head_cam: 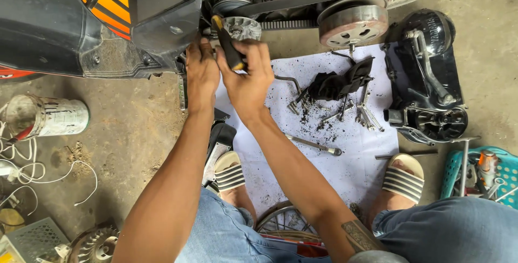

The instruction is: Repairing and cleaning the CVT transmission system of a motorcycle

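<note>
My right hand [247, 74] grips a screwdriver with a black and yellow handle [226, 41], angled up toward the scooter's front drive pulley [241, 27]. My left hand [201, 73] rests just left of it, fingers pressed against the engine case under the black body panel [162, 20]. What the left fingers hold is hidden. A drive belt [286, 24] runs from the front pulley to the large rear clutch drum [353, 25].
A white sheet [324, 155] on the concrete carries a wrench [313, 145], bolts, black grit and a dark rag [337, 83]. The removed black engine cover [426, 79] lies at right, a teal tool basket [480, 174] beyond it. A tin can [46, 116] and white wires lie left.
</note>
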